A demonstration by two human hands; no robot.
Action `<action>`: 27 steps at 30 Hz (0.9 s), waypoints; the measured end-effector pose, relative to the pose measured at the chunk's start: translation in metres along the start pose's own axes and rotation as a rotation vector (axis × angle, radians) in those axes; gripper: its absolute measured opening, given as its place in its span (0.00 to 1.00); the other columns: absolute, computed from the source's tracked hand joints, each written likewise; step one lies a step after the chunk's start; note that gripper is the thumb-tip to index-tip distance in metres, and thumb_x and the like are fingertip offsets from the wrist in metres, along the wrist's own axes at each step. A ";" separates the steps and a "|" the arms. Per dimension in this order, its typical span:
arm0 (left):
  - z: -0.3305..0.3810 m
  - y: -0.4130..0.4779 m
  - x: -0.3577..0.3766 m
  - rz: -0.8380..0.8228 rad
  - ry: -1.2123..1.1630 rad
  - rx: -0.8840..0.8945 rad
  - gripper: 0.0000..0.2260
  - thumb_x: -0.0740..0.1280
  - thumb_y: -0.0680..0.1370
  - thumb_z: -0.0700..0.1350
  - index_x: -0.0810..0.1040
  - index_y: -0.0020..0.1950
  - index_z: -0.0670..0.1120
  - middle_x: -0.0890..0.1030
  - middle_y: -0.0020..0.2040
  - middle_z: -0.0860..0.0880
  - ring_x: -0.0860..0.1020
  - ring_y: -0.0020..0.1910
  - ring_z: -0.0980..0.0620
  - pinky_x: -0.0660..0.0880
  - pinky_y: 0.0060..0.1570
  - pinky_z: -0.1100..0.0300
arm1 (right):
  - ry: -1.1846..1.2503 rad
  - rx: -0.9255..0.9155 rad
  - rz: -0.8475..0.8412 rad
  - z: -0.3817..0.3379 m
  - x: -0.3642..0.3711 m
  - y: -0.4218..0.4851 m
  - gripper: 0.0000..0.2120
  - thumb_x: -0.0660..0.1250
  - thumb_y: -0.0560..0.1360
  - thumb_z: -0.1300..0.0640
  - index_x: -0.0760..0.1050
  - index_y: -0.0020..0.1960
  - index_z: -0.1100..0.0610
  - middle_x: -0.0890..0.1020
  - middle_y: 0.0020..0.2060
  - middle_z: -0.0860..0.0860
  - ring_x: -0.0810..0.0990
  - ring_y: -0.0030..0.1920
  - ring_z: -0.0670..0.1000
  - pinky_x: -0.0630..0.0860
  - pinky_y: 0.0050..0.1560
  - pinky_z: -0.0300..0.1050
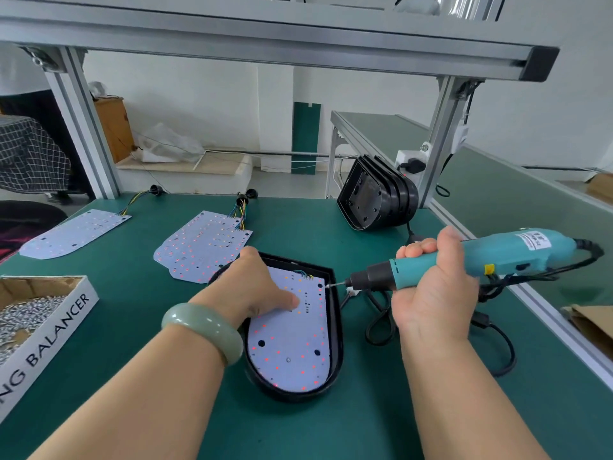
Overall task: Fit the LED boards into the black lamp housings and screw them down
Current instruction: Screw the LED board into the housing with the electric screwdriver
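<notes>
Green bench (331, 426): housing (335, 343) runs near-to-far, round end near; left hand (255, 287) lies flat on it; right hand (434, 293) grips screwdriver (497, 250), pointing left.

Reaching in with both bare forearms from below. Laying the left hand (252, 287) palm-down on the LED board (292, 346), thumb stretched straight out to the right and pressing flat, other fingers mostly hidden past the knuckles. Holding the right hand (434, 287) just to the right of it and about level, back of the hand showing, fingers wrapped round the electric screwdriver (497, 254), thumb riding on top, bit aimed back toward the left hand.
</notes>
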State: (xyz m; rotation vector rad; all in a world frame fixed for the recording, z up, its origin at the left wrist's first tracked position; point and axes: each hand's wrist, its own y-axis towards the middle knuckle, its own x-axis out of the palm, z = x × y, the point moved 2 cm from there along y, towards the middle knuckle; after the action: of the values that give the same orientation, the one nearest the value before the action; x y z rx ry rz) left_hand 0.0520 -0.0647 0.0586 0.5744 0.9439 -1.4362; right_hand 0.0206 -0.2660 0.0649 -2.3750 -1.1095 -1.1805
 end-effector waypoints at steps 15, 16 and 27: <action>-0.003 0.000 0.000 -0.003 0.051 0.085 0.30 0.77 0.67 0.54 0.61 0.55 0.44 0.71 0.40 0.50 0.71 0.37 0.52 0.66 0.32 0.58 | -0.303 -0.132 -0.083 0.019 0.003 0.005 0.07 0.66 0.77 0.61 0.68 0.47 0.53 0.75 0.25 0.43 0.75 0.29 0.47 0.75 0.36 0.39; -0.003 0.000 0.001 -0.003 0.050 0.087 0.30 0.77 0.67 0.54 0.61 0.55 0.44 0.71 0.40 0.50 0.71 0.37 0.52 0.66 0.32 0.58 | -0.305 -0.130 -0.097 0.019 0.004 0.005 0.07 0.66 0.77 0.61 0.68 0.46 0.54 0.75 0.25 0.43 0.75 0.28 0.48 0.75 0.35 0.39; 0.004 -0.003 0.001 0.011 0.072 0.086 0.31 0.77 0.67 0.53 0.60 0.56 0.44 0.69 0.39 0.51 0.73 0.42 0.48 0.70 0.39 0.56 | -0.383 -0.197 -0.270 0.021 0.029 -0.006 0.08 0.67 0.71 0.55 0.69 0.47 0.52 0.75 0.25 0.43 0.73 0.25 0.46 0.72 0.29 0.38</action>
State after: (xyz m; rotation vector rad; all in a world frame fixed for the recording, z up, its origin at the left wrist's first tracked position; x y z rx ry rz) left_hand 0.0495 -0.0686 0.0609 0.6982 0.9376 -1.4592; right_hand 0.0394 -0.2356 0.0735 -2.7503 -1.5383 -0.9718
